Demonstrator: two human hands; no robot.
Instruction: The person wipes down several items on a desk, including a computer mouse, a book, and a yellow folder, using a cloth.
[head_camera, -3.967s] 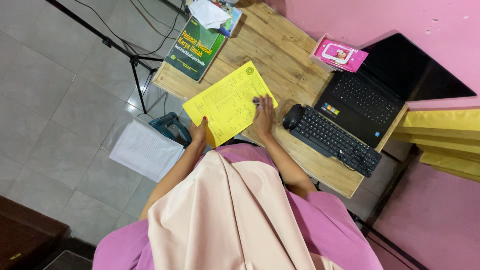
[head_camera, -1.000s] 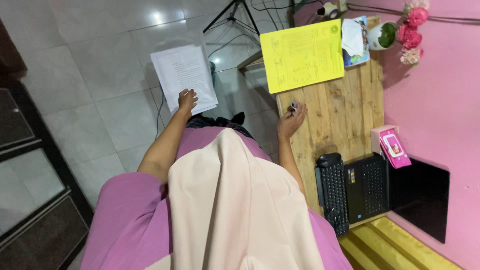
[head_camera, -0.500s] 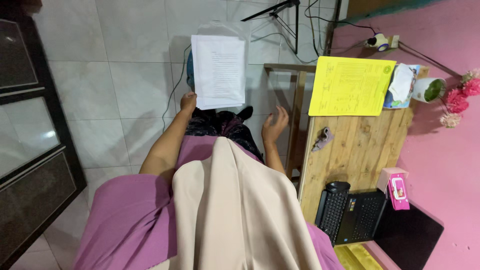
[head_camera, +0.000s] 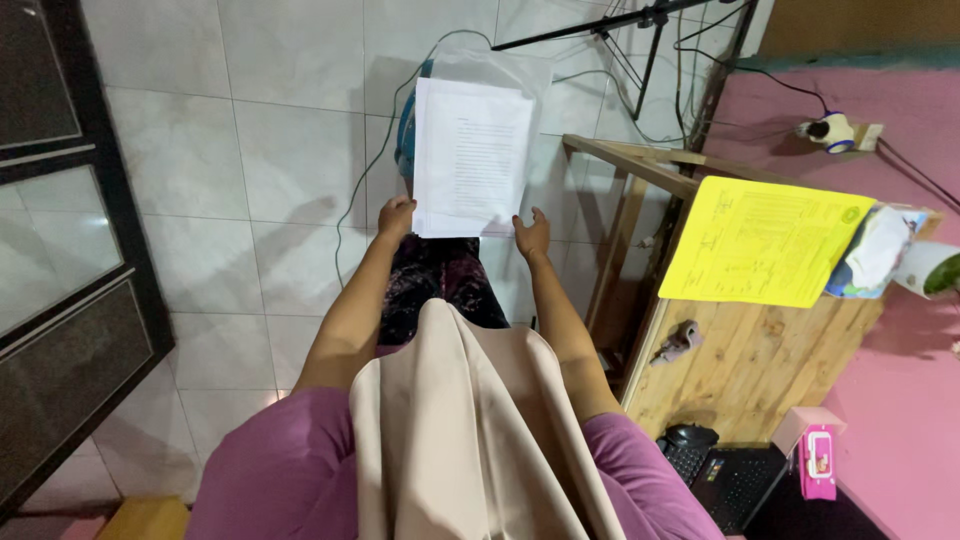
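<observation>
White paper stack (head_camera: 472, 158), left hand (head_camera: 397, 217) gripping, right hand (head_camera: 532, 235) touching

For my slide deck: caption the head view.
Both hands, left hand and right hand, hold white printed pages beside a wooden desk.

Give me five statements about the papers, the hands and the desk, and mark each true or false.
1. Both hands hold the white papers by the bottom edge. True: the left hand is at one bottom corner, the right hand at the other.
2. The yellow sheet lies on the floor. False: it lies on the wooden desk, partly over its edge.
3. The white papers are held over the tiled floor, beside the desk. True.
4. The right hand holds the small grey object. False: it lies alone on the desk.
5. The keyboard rests on top of the yellow sheet. False: they lie at opposite ends of the desk.
</observation>
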